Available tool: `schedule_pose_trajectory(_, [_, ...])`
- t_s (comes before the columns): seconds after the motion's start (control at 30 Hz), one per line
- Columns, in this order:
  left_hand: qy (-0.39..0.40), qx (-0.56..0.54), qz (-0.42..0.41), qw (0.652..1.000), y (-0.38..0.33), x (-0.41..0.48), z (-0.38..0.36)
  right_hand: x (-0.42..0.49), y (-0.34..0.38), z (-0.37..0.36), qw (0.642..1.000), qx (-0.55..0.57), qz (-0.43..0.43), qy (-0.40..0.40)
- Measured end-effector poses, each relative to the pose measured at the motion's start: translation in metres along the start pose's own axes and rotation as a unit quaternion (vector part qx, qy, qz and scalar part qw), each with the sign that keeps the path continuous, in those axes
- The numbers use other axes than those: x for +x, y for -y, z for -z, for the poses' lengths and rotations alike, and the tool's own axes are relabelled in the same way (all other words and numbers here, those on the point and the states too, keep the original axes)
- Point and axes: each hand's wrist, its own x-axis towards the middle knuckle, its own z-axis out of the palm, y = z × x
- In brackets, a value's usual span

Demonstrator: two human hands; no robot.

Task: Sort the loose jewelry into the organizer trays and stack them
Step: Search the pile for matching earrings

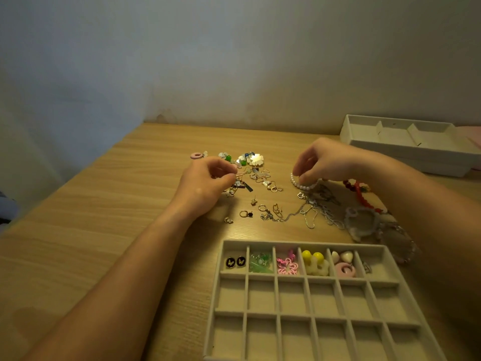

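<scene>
1. Although six top-row cells of the grid tray (294, 278) at 5 o'clock hold earrings, most loose jewelry (263, 183) lies unsorted at the table (117, 217) centre.
2. Left hand (205, 183): narrow grip pinching a gold earring (243, 173). Right hand (325, 160): grip pinching the pearl bracelet (303, 185).
3. Spare trays (406, 147) wait at 2 o'clock; the sorting seems to be at an early stage, and the grid tray is not yet stacked.

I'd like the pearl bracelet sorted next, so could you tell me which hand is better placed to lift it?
Probably the right hand: its fingers pinch the pearl bracelet, while the left hand is busy pinching a gold earring.
</scene>
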Motion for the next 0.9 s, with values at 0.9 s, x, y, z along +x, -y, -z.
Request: schedule_pose_trajectory(0.9, [-0.022,0.062,0.065,0.996,-0.012,0.031,-0.008,0.011,0.024,-0.019,0.997,0.039,0.061,-0.025])
